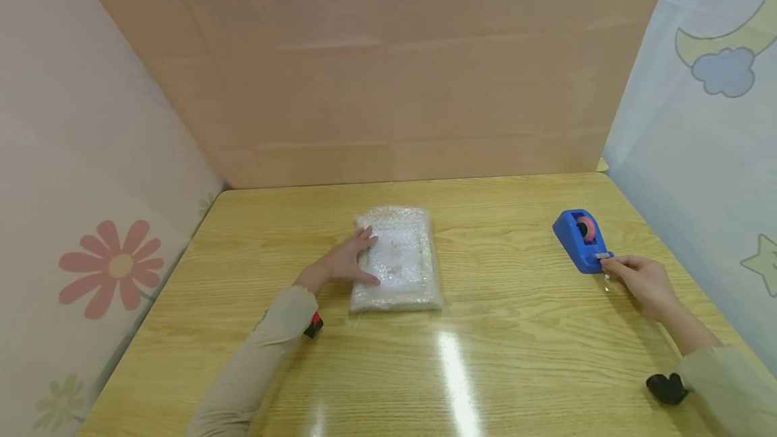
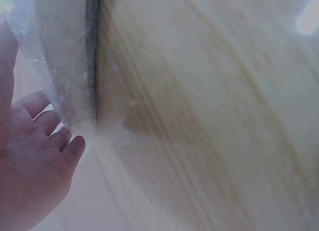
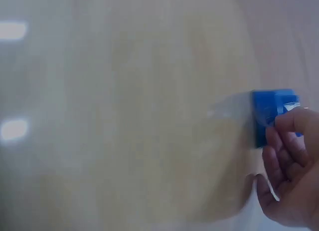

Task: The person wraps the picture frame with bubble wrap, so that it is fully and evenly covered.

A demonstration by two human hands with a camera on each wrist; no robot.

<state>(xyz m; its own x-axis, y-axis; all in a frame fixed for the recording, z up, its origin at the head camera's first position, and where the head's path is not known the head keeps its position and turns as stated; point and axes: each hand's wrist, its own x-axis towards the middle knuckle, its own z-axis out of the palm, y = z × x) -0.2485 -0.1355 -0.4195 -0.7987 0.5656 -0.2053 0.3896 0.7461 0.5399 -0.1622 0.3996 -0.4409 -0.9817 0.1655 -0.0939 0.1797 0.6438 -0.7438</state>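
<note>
A flat rectangular package in bubble wrap [image 1: 394, 258] lies on the table, with a pale framed shape showing through the wrap. My left hand [image 1: 349, 258] rests on its left side, thumb and fingers spread apart. In the left wrist view the fingers lie along the edge of the wrap [image 2: 55, 56]. Far to the right stands a blue tape dispenser [image 1: 573, 241] with a pinkish roll [image 1: 585, 228] in it. At its cutter end my right hand [image 1: 646, 285] pinches the end of the clear tape [image 1: 606, 280] between thumb and fingertips.
The wood-grain table [image 1: 498, 356] carries bright light reflections near its front. A black and red wrist device [image 1: 313, 324] shows at the left sleeve, and a black one [image 1: 666, 388] at the right sleeve. A brown panel [image 1: 388, 86] stands behind; patterned sheets hang on both sides.
</note>
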